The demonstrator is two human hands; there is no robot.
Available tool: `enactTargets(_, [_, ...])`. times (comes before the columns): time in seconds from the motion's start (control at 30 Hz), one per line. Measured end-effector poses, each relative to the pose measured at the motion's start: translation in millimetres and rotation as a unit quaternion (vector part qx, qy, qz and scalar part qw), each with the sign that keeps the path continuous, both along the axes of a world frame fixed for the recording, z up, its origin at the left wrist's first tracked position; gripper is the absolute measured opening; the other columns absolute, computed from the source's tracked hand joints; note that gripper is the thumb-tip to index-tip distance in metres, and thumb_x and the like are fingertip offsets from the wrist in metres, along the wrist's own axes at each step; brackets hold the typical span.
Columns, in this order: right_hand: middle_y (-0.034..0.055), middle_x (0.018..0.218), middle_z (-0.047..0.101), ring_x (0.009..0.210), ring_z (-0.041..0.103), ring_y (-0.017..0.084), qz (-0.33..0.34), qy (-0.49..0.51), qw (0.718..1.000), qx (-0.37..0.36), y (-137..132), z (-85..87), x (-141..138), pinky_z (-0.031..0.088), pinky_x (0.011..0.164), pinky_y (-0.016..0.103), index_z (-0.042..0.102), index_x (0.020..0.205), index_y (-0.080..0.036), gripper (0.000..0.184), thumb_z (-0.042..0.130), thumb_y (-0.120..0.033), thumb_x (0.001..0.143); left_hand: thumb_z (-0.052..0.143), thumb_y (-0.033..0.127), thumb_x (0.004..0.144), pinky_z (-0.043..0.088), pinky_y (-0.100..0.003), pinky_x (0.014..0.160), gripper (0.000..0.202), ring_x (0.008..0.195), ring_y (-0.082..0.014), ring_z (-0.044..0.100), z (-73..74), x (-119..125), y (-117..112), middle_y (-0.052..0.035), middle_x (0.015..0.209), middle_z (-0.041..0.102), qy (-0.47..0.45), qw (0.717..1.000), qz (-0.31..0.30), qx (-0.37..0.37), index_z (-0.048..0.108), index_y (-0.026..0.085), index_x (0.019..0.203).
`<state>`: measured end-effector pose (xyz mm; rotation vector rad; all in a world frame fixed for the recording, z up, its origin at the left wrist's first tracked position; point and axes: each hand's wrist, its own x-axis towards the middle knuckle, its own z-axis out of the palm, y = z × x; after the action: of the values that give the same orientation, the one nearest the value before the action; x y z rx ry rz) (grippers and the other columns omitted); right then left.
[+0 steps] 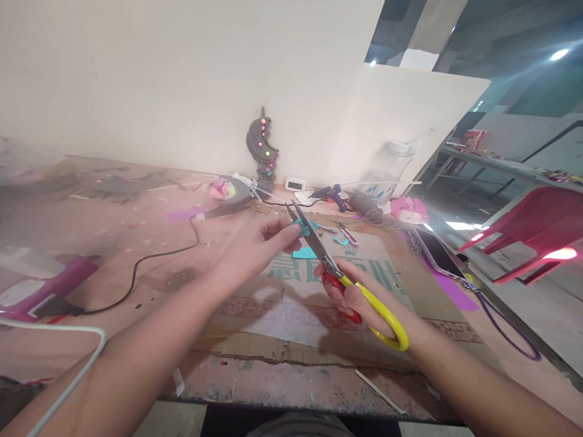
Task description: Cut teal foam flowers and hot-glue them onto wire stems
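Note:
My left hand (279,235) pinches a small teal piece (305,228), which looks like paper or felt. In my right hand (354,291) is a pair of scissors (324,252) with one yellow and one red handle. Their blades point up and away from me, slightly apart, and lie against the teal piece by my left fingertips. Below on the cardboard (256,309) rests a flat teal sheet (304,252). A teal scrap (341,241) lies beside a pink-handled cutter (348,234).
Against the wall leans a dark crescent moon ornament (257,142) with coloured beads. A blue glue gun (336,195), a twine roll (366,206) and a clear jar (395,170) stand at the back. A phone (441,255) lies right; a purple power strip (49,284) sits left with cords.

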<state>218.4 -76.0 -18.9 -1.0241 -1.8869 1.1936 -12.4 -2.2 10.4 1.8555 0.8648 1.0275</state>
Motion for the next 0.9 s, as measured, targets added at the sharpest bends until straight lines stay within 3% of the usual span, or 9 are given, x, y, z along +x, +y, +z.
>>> enactTargets(0.17, [-0.0029, 0.076, 0.039, 0.056, 0.030, 0.009, 0.006, 0.013, 1.000, -0.012, 0, -1.4, -1, 0.031, 0.048, 0.022, 0.050, 0.120, -0.017, 0.072, 0.045, -0.080, 0.085, 0.060, 0.043, 0.092, 0.048, -0.023, 0.061, 0.029, 0.070, -0.0145, 0.065, 1.1, 1, -1, -0.0016, 0.076, 0.072, -0.013, 1.000, 0.016, 0.012, 0.063, 0.018, 0.077])
enactTargets(0.6, [-0.0023, 0.076, 0.041, 0.059, 0.031, 0.010, -0.015, -0.009, 1.000, 0.000, 1, -3.9, 0, 0.031, 0.050, 0.023, 0.050, 0.119, -0.018, 0.073, 0.041, -0.082, 0.085, 0.063, 0.046, 0.089, 0.052, -0.032, 0.074, 0.032, 0.075, -0.0174, 0.064, -10.6, 8, 3, -0.0047, 0.078, 0.069, -0.070, 0.997, -0.024, -0.023, 0.066, 0.016, 0.077])
enactTargets(0.9, [-0.0047, 0.071, 0.038, 0.055, 0.030, 0.009, -0.012, 0.013, 1.000, -0.011, -2, -3.7, -2, 0.031, 0.049, 0.023, 0.050, 0.120, -0.018, 0.069, 0.044, -0.079, 0.087, 0.061, 0.047, 0.089, 0.052, -0.033, 0.075, 0.034, 0.074, -0.0177, 0.064, -9.7, 8, 3, -0.0045, 0.077, 0.069, -0.050, 0.999, -0.019, -0.012, 0.066, 0.016, 0.076])
